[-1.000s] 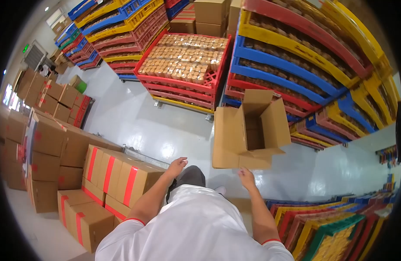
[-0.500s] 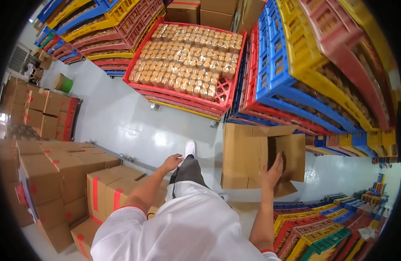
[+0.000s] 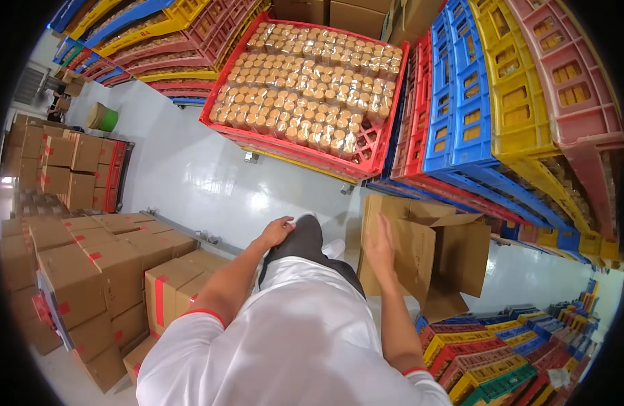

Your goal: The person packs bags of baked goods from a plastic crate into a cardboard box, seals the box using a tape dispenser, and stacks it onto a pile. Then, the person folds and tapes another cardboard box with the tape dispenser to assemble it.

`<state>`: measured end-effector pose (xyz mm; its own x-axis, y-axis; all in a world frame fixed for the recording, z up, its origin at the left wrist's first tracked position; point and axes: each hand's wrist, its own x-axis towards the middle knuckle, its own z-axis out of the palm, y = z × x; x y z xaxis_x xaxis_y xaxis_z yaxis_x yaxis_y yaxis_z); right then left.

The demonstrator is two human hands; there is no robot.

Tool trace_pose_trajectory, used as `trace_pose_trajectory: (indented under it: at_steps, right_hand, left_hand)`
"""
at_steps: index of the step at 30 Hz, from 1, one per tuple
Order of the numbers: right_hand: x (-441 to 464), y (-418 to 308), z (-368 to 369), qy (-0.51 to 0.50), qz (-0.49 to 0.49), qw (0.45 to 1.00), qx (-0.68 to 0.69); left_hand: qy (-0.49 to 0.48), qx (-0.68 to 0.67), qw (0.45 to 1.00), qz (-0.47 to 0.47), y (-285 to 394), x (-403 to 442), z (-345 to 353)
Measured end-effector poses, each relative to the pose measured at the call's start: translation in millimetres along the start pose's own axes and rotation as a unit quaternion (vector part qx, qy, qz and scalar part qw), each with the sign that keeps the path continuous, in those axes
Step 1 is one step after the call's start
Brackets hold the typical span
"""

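Note:
My left hand [image 3: 276,232] hangs by my thigh with its fingers loosely curled; whether anything is in them is too small to tell. On the right, my right hand [image 3: 381,245] is held up with its fingers stretched, in front of an open cardboard box [image 3: 413,264]. Whether it touches the box cannot be made out. The box's flaps stand open toward the right. Ahead, a red crate [image 3: 220,132] holds rows of wrapped packs with round, light-brown tops [image 3: 305,84].
Tall stacks of coloured crates [image 3: 460,101] rise at the right, with more crates [image 3: 170,40] at the upper left. Red-taped cartons [image 3: 82,267] fill the left side. Low crate stacks [image 3: 481,355] stand at the lower right. A green-banded bin [image 3: 107,118] is farther off.
The red crate and the box appear nearer as I walk forward. My right hand reached over the box's opening, then moved left to its near side. My left hand stays by my leg.

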<state>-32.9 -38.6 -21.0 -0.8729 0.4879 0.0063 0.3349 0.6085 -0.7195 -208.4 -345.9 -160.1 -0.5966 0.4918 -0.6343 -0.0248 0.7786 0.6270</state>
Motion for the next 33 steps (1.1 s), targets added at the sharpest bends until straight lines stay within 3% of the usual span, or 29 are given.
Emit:
trace_pose_trajectory:
  at_steps: [2, 6, 10, 13, 15, 17, 19, 21, 23, 25, 26, 27, 29, 31, 33]
  right_hand:
    - [20.7, 9.3, 26.1, -0.021, -0.014, 0.999, 0.029]
    - [83.6, 34.6, 70.4, -0.035, 0.05, 0.994, 0.086]
    - [185.5, 45.6, 95.0, -0.019, 0.137, 0.986, 0.09]
    - [243.9, 60.5, 114.9, -0.007, 0.153, 0.987, 0.041]
    - [270.4, 81.4, 135.4, -0.003, 0.192, 0.981, 0.008]
    - [284.8, 122.8, 159.3, 0.033, 0.301, 0.945, 0.121]
    - [291.7, 102.4, 141.8, 0.007, 0.341, 0.928, 0.149]
    - [290.3, 90.5, 137.5, 0.025, 0.366, 0.903, 0.223]
    - [287.7, 107.2, 147.2, 0.037, 0.371, 0.907, 0.195]
    - [282.8, 116.6, 150.6, -0.029, 0.446, 0.843, 0.3]
    - [279.1, 121.8, 154.4, -0.041, 0.477, 0.816, 0.324]
    - [277.5, 120.1, 155.9, -0.039, 0.477, 0.815, 0.326]
    - [271.4, 112.1, 157.7, -0.042, 0.462, 0.814, 0.349]
    - [258.7, 125.1, 162.7, -0.033, 0.415, 0.835, 0.359]
    - [260.3, 107.4, 137.8, -0.059, 0.337, 0.884, 0.318]
  left_hand:
    - [0.042, -0.064, 0.997, 0.023, 32.8, -3.9, -12.0]
    - [0.061, -0.201, 0.977, 0.048, 86.5, 26.4, -29.2]
    - [0.124, -0.026, 0.97, 0.208, 151.5, 114.4, -36.9]
    - [0.1, -0.018, 0.977, 0.187, 212.9, 172.6, -48.1]
    - [0.148, 0.092, 0.964, 0.202, 222.8, 218.9, -36.6]
    - [0.139, 0.094, 0.97, 0.176, 237.8, 241.7, -27.7]
    - [0.117, 0.099, 0.977, 0.15, 242.3, 246.5, -8.5]
    - [0.146, 0.226, 0.95, 0.159, 247.2, 245.3, 6.3]
    - [0.146, 0.159, 0.962, 0.168, 251.6, 251.0, 7.5]
    - [0.235, -0.002, 0.962, 0.141, 254.6, 262.4, 3.7]
    - [0.222, -0.038, 0.97, 0.095, 256.3, 274.4, 2.7]
    - [0.222, -0.036, 0.97, 0.097, 265.9, 278.9, -3.8]
    - [0.16, 0.013, 0.987, 0.017, 290.3, 278.4, -23.1]
    - [0.184, 0.034, 0.982, 0.041, 284.1, 292.1, -19.6]
    - [0.131, 0.056, 0.99, 0.022, 282.3, 298.3, -23.6]
